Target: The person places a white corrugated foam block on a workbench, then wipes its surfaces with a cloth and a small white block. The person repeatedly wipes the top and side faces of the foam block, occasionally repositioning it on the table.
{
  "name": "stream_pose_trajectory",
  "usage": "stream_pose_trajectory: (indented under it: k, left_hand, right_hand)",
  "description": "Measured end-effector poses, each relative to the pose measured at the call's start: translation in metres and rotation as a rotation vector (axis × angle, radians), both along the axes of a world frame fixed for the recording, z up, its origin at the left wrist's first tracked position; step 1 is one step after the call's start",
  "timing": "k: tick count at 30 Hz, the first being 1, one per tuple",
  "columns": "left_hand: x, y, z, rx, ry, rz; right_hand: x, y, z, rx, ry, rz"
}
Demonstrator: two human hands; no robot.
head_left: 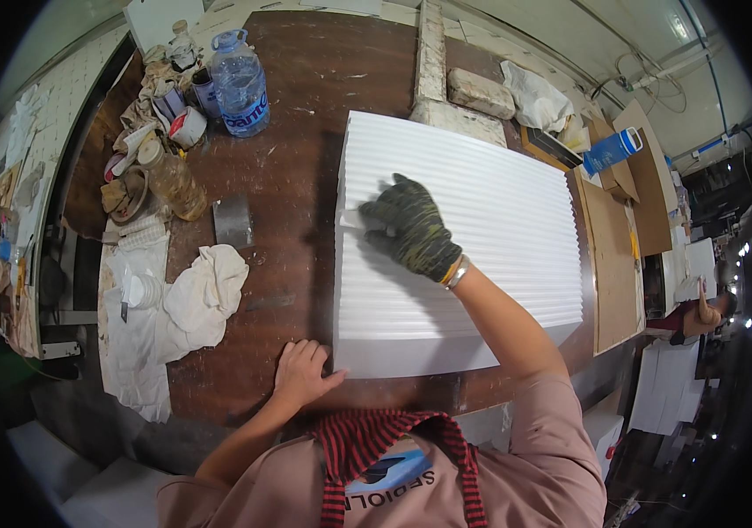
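Note:
A large white block with a ribbed top (473,220) lies on the brown table in front of me. My right hand (411,229), in a dark green patterned knit glove, is over the left part of the ribs, its fingers apart and slightly bent. No tool shows in it; the underside of the palm is hidden. Bare and spread on the table's front edge, my left hand (306,374) has its thumb by the block's near left corner.
Left on the brown table (297,220) are a crumpled white cloth (209,295), a metal plate (233,222), a cloudy jar (174,180) and a large water bottle (240,84). Behind the block lies a plaster-smeared brick (480,93). A blue bottle (612,151) and cardboard (609,255) are to the right.

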State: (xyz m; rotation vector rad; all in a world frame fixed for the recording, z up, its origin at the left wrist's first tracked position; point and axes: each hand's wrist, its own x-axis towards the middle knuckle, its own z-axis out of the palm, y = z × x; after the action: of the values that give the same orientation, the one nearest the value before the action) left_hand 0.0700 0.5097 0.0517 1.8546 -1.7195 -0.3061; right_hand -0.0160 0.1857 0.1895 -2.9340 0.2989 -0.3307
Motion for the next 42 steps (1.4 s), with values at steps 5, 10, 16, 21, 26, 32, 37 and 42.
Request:
stream_pose_trajectory:
  k: [5, 10, 16, 21, 26, 32, 37, 42]
  left_hand:
    - [0.001, 0.000, 0.001, 0.022, 0.012, -0.010]
    - [0.002, 0.001, 0.003, 0.091, 0.032, -0.020]
    - [0.003, 0.002, 0.003, 0.136, 0.063, -0.031]
    - [0.004, -0.001, 0.006, 0.070, 0.051, -0.021]
    - [0.004, -0.001, 0.010, 0.104, 0.073, -0.027]
    - [0.004, -0.002, 0.008, 0.085, 0.056, -0.024]
    - [0.004, -0.001, 0.005, 0.039, 0.011, -0.028]
    - [0.004, 0.000, 0.000, 0.095, -0.027, -0.050]
  right_hand:
    - [0.027, -0.049, 0.006, -0.028, -0.083, -0.406]
    - [0.047, -0.072, -0.015, 0.000, -0.359, -0.127]
    - [0.073, -0.104, -0.016, -0.205, -0.326, -0.446]
    - [0.082, -0.109, -0.022, 0.015, -0.366, 0.056]
    - [0.090, -0.124, -0.003, -0.190, -0.059, -0.575]
    - [0.112, -0.120, -0.020, -0.226, -0.330, -0.199]
    - [0.094, -0.136, -0.025, -0.363, -0.279, -0.782]
    - [0.105, -0.118, -0.014, -0.284, -0.425, -0.598]
